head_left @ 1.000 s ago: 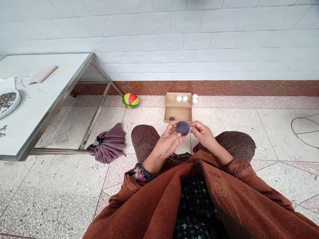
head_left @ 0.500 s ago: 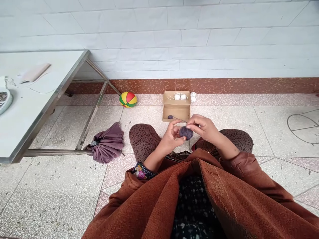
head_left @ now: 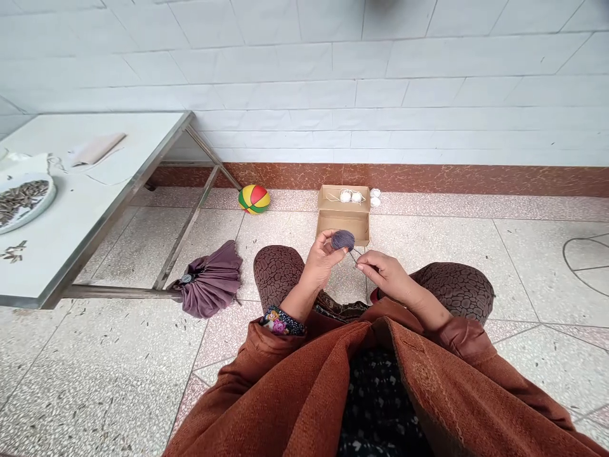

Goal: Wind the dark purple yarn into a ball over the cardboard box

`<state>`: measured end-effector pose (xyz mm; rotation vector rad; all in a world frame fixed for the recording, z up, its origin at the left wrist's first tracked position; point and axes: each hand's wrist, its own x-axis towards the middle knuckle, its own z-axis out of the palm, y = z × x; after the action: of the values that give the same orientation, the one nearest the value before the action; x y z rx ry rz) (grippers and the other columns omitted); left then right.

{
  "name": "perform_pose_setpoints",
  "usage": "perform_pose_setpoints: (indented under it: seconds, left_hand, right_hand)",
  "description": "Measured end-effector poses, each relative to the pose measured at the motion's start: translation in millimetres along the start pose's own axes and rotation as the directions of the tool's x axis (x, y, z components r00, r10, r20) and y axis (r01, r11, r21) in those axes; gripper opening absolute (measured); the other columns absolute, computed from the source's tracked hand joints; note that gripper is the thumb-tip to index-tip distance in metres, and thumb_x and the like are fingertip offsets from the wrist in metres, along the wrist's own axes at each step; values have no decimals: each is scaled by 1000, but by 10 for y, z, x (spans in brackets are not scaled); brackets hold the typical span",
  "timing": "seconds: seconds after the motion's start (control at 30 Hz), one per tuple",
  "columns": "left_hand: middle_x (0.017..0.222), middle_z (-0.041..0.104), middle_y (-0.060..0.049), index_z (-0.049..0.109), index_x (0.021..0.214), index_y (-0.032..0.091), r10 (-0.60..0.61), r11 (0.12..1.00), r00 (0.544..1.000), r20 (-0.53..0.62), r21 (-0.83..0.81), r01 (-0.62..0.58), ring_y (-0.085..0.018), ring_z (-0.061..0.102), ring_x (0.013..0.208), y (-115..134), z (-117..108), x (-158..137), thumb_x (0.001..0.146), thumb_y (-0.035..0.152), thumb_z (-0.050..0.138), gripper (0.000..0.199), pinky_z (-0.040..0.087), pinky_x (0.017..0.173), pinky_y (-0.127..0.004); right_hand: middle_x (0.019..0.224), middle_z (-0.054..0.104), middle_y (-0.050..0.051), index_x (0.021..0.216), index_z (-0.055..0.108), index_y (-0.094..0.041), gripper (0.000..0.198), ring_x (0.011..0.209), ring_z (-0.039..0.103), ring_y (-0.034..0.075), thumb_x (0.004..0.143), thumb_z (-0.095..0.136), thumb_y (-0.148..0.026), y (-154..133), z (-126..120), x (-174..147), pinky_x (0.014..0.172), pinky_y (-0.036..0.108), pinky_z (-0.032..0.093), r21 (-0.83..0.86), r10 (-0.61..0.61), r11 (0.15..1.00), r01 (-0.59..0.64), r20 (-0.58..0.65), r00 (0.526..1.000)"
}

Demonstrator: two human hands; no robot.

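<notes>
A ball of dark purple-grey yarn (head_left: 343,240) sits in the fingers of my left hand (head_left: 320,259), which are closed around its near and left sides. Just right of it, my right hand (head_left: 384,271) pinches the strand of yarn between thumb and forefinger. The strand runs short and taut from the ball to that pinch. Beyond the ball an open cardboard box (head_left: 343,222) rests on the floor, its near part partly covered by the ball and my left hand. White yarn balls (head_left: 351,196) lie in the box's lid.
More white balls (head_left: 375,197) sit right of the box. A striped toy ball (head_left: 254,199) lies by the wall. At left, a folded purple umbrella (head_left: 212,279) rests beside a metal-framed table (head_left: 157,143) bearing a plate (head_left: 50,197) of seeds. A wire ring (head_left: 566,254) lies far right.
My right hand has come down from above the yarn ball to its lower right, drawing the strand along. The ball is tilted differently in my left hand. The whole view has shifted slightly.
</notes>
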<state>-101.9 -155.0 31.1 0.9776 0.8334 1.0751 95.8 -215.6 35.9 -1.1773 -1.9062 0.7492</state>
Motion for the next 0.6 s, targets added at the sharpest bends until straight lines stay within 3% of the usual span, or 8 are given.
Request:
perform_pose_setpoints:
  seconds: [0.1,0.2,0.37,0.5,0.6]
  left_hand:
    - [109,73,-5,60,117,22,49,975,999,21,215,-52,-19,67,97,-45,-15,-1,70,27,89,55,51,90,-34]
    - [108,71,-5,61,115,21,24,944,990,139,324,-68,-19,65,95,-30,24,-102,72,26,86,50,49,88,-33]
    - [109,67,-4,59,114,24,-18,981,932,361,187,-54,-18,62,98,58,149,-233,72,36,91,54,48,90,-33]
    - [115,65,-3,55,115,26,39,999,973,227,0,-40,-18,62,103,30,183,-199,69,44,97,65,48,93,-33]
    - [114,66,-2,55,114,26,73,997,997,38,-26,-72,-18,63,106,-60,122,-107,67,41,98,66,48,99,-34]
  right_hand:
    - [87,72,4,97,72,-25,23,80,67,20,111,59,-39,-159,-115,1,78,33,55,-26,-80,996,81,17,997]
    - [87,72,4,99,73,-25,20,81,66,20,109,62,-38,-255,-259,80,77,33,54,-50,-95,995,91,-79,992]
    - [87,71,3,94,73,-25,24,81,64,20,105,67,-46,-69,-375,371,77,33,53,45,-4,999,12,-180,984]
    - [80,68,0,93,69,-24,32,72,61,18,104,63,-53,207,-149,427,70,31,50,148,171,978,-146,-175,970]
    - [84,71,3,94,68,-24,30,77,65,21,105,58,-50,291,102,291,72,33,52,116,162,982,-147,-130,978]
